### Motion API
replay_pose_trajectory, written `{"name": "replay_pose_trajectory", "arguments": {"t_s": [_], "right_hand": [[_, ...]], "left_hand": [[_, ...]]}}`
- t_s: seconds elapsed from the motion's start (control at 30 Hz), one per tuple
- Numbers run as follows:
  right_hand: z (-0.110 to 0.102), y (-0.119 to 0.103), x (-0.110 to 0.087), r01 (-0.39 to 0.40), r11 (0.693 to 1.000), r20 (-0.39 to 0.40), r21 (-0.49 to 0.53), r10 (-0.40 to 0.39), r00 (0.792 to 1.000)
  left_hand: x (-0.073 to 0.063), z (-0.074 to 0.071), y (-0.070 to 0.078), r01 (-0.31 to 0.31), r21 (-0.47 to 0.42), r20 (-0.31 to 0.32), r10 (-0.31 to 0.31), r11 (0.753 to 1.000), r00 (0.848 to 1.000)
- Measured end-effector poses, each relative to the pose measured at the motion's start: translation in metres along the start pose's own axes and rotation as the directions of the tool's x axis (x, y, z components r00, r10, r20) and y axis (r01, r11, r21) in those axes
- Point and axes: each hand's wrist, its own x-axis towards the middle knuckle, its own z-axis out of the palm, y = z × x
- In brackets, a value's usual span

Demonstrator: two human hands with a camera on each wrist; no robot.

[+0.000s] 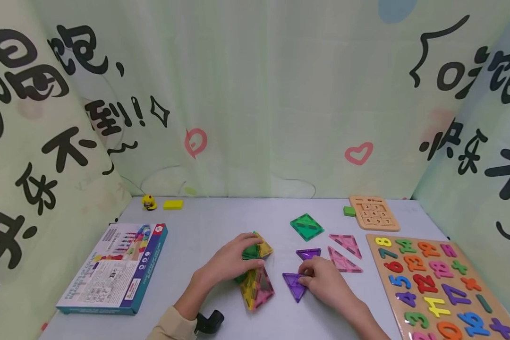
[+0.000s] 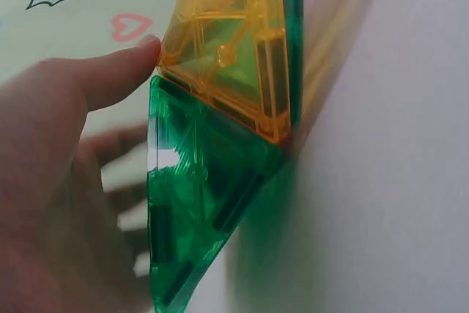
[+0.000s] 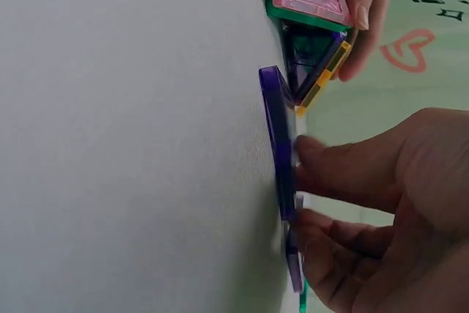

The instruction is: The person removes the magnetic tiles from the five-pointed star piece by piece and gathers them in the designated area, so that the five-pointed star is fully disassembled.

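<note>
Beige sleeve [image 1: 170, 327]: btm edge, left of ctr, cut off. L hand [image 1: 226, 260]: fingers curved round tile build [image 1: 251, 288], mid-frame; some tips hidden behind it. R hand [image 1: 328, 282]: thumb & fingers pinch purple tri. tile [image 1: 294, 284], right of ctr; 2nd purple tile [image 1: 307, 253] just above, part covered. Build: transl. green, yellow, pink tris., joined. Tri. tile: transl., edge-on in R wrist view.

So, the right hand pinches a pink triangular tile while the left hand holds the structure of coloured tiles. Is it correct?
Not quite: the right hand pinches a purple triangular tile, not a pink one, as the head view shows. The left hand does hold the structure of coloured tiles.
</note>
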Motion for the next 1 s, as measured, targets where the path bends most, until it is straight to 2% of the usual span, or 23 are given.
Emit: {"name": "replay_pose_trajectory", "arguments": {"t_s": [0.13, 0.27, 0.4, 0.53, 0.63, 0.8, 0.93, 1.0], "right_hand": [[0.000, -0.011, 0.004, 0.011, 0.997, -0.037, -0.081, -0.015, 0.999], [0.000, -0.025, 0.019, 0.067, 0.998, -0.044, 0.016, -0.066, 0.997], [0.008, -0.035, 0.043, 0.136, 0.984, -0.037, 0.115, -0.133, 0.990], [0.019, -0.040, 0.063, 0.121, 0.974, 0.034, 0.192, -0.130, 0.991], [0.021, -0.043, 0.070, 0.083, 0.961, 0.105, 0.264, -0.114, 0.988], [0.021, -0.045, 0.074, 0.033, 0.916, 0.132, 0.399, -0.094, 0.987], [0.023, -0.045, 0.079, -0.017, 0.875, 0.092, 0.483, -0.032, 0.995], [0.023, -0.046, 0.081, -0.041, 0.844, 0.079, 0.535, -0.002, 0.997]], "left_hand": [[0.000, 0.002, -0.001, 0.142, -0.015, -0.081, -0.143, 0.990, 0.986], [0.004, 0.005, -0.002, 0.198, -0.033, -0.105, -0.200, 0.980, 0.974], [0.008, 0.010, 0.000, 0.200, -0.055, -0.125, -0.205, 0.978, 0.971], [0.008, 0.013, 0.002, 0.181, -0.100, -0.126, -0.193, 0.978, 0.973], [0.007, 0.014, 0.002, 0.173, -0.109, -0.130, -0.187, 0.979, 0.974], [0.006, 0.014, 0.001, 0.172, -0.103, -0.150, -0.186, 0.980, 0.971], [0.005, 0.012, 0.000, 0.163, -0.102, -0.160, -0.178, 0.981, 0.971], [0.004, 0.011, -0.001, 0.157, -0.107, -0.163, -0.173, 0.982, 0.971]]}}
